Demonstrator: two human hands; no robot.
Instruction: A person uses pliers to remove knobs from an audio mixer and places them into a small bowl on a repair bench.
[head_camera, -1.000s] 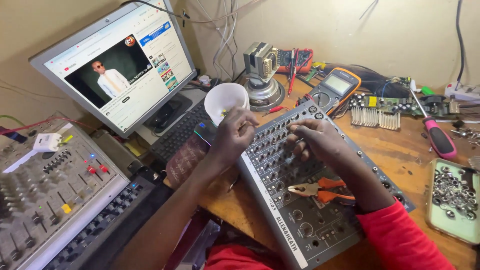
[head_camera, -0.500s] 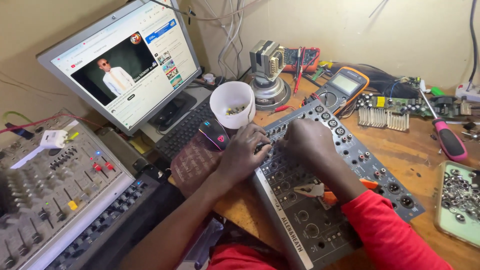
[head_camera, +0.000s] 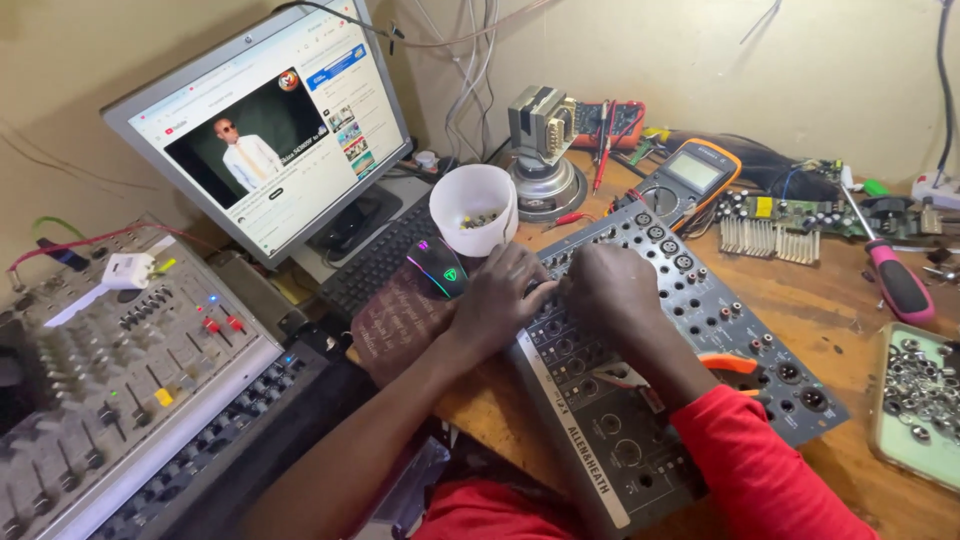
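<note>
Both our hands have closed together, left hand and right hand with fingers curled, whether pinching anything we cannot tell, working small fittings on the grey mixer panel near the table's front edge, needing a fine pinch next.

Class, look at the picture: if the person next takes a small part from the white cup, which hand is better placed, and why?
Probably the left hand: it rests on the mixer panel edge nearest the white cup. The right hand lies farther along the panel and would cross over.
</note>
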